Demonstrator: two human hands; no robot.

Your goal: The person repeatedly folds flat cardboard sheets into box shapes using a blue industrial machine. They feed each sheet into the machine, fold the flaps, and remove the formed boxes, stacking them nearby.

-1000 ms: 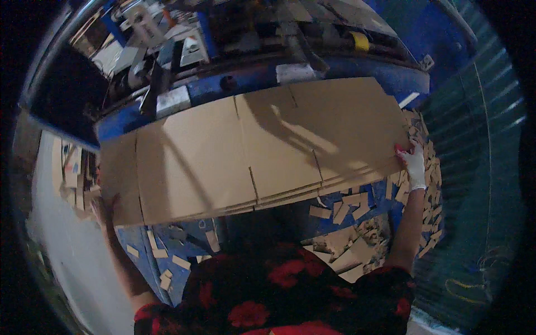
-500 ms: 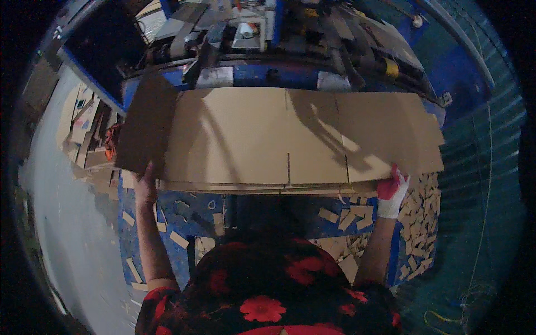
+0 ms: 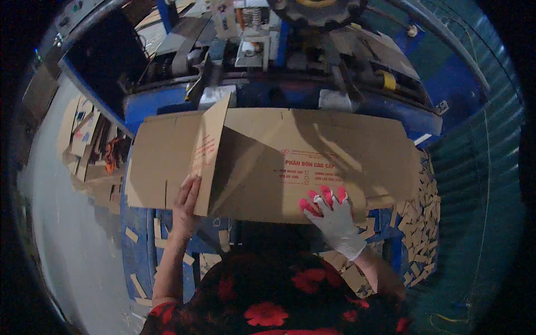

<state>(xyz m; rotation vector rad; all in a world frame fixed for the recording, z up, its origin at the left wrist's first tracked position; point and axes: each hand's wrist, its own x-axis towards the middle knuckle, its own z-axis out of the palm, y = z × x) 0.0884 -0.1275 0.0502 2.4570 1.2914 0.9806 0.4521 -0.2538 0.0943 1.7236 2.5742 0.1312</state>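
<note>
A wide brown cardboard sheet [image 3: 262, 195] with red print lies across the blue machine in front of me. Its left panel [image 3: 211, 151] stands raised, tilted upward, and throws a dark shadow on the sheet. My bare left hand [image 3: 187, 198] is closed on the near edge of that panel. On the printed face, close to the near edge, rests my right hand [image 3: 334, 218] in a white glove with red fingertips. Its fingers are spread and hold nothing. More cardboard [image 3: 151, 164] lies flat to the left of the raised panel.
Beyond the sheet stands a machine with belts, metal plates [image 3: 336, 99] and a dark wheel [image 3: 315, 8]. Small cardboard offcuts [image 3: 416, 229] are heaped at the right and scattered below. A cardboard pile [image 3: 84, 134] stands on the floor at the left.
Both hands have moved inward from the sheet's near corners. Printed board now shows where a plain face was, with a panel raised at the left. The right hand has spread its fingers.
</note>
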